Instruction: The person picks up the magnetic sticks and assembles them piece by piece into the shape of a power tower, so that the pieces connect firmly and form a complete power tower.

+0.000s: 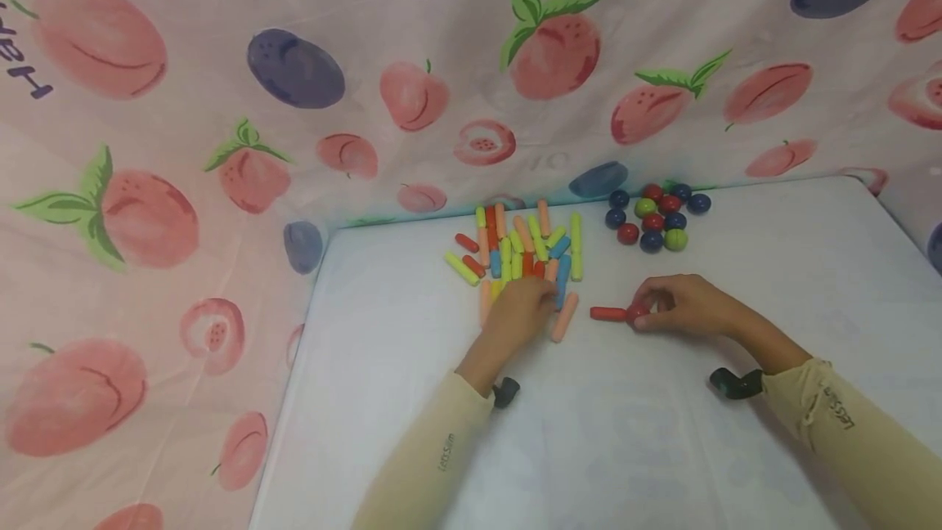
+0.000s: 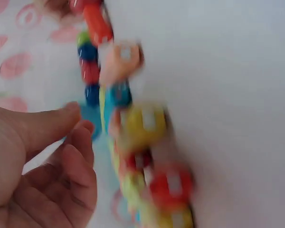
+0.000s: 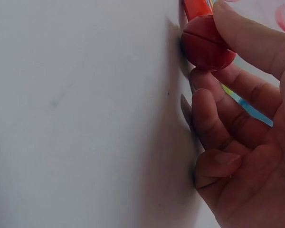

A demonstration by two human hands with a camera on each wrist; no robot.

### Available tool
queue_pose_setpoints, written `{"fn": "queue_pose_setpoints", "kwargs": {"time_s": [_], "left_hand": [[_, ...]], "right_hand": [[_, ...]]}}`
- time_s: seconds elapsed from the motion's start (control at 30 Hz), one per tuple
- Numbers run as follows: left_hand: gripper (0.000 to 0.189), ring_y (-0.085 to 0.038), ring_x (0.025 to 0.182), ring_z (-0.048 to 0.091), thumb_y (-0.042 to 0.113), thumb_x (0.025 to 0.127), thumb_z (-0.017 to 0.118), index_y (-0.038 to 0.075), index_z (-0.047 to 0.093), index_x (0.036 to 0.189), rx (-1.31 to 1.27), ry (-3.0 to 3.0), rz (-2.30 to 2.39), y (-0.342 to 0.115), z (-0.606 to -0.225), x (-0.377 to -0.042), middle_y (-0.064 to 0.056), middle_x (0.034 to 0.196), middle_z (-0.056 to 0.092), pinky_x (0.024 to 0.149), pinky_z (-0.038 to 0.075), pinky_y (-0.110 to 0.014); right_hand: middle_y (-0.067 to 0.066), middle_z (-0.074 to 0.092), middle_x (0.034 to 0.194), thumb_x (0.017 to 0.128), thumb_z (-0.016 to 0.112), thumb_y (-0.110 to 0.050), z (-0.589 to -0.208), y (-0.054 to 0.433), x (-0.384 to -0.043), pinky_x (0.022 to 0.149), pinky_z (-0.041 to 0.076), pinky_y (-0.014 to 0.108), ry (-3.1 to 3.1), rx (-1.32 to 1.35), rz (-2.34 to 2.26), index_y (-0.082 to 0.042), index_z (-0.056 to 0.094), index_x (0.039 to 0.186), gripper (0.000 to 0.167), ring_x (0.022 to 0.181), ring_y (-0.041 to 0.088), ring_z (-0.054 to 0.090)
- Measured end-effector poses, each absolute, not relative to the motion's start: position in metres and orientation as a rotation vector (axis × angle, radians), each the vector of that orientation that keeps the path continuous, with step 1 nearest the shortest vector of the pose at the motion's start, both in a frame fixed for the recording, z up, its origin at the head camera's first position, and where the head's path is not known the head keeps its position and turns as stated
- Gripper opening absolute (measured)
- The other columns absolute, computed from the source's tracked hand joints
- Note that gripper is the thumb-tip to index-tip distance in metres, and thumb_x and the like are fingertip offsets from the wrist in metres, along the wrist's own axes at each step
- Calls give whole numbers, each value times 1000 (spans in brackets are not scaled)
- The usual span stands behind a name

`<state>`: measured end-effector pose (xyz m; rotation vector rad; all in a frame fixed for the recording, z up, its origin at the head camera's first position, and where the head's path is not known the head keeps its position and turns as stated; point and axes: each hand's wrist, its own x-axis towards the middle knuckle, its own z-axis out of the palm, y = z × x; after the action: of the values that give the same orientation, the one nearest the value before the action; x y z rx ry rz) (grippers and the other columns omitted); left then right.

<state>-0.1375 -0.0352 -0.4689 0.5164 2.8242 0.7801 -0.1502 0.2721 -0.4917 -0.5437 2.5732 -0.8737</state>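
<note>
My right hand (image 1: 680, 305) pinches a red ball (image 3: 206, 45) between thumb and fingers, just over the white table. A red stick (image 1: 607, 313) lies end-on against that ball, pointing left. At the near edge of a cluster of coloured sticks (image 1: 517, 242), my left hand (image 1: 521, 309) has its thumb and index fingertips together at a blue stick (image 1: 562, 294), which it seems to pinch. Blur and the fingers partly hide that contact in the left wrist view. A peach stick (image 1: 565, 317) lies beside this hand. Several sticks show small pale squares on their ends.
Red, blue and green balls (image 1: 652, 222) lie grouped at the table's back, right of the sticks. A fruit-print cloth (image 1: 412, 96) hangs behind and to the left. White covering (image 1: 625, 448) spreads over the tabletop. Dark devices (image 1: 736, 384) sit at both wrists.
</note>
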Motion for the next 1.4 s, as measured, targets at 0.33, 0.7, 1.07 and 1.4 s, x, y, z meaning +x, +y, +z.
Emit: {"fn": "queue_pose_setpoints", "kwargs": {"time_s": [0.33,0.7,1.07,1.4], "left_hand": [[20,-15,64,54,29,88,82,13,74,96,161,2756,669,-89,-469,-125,2,66,57,57,43,-23],[18,-16,63,53,19,90,77,6,67,99,70,2885,535,-71,-478,-105,-3,76,53,54,41,-23],[26,-17,68,54,18,92,73,9,64,114,92,2868,611,-71,-480,-111,-2,88,53,55,42,-25],[29,-16,81,55,17,91,75,15,70,120,251,2791,685,-88,-483,-119,1,89,60,66,47,-24]], "right_hand": [[-6,66,88,86,79,-48,-493,273,-151,68,48,26,2534,-545,-892,-22,72,110,36,77,14,57],[-5,64,84,86,80,-45,-492,276,-151,68,48,25,2516,-523,-900,-22,72,110,35,77,15,56],[-6,65,84,85,81,-45,-491,276,-151,68,48,26,2507,-513,-898,-21,72,110,36,77,16,57],[-5,66,86,86,80,-45,-491,275,-151,67,48,26,2505,-502,-905,-20,72,111,37,77,16,57]]}}
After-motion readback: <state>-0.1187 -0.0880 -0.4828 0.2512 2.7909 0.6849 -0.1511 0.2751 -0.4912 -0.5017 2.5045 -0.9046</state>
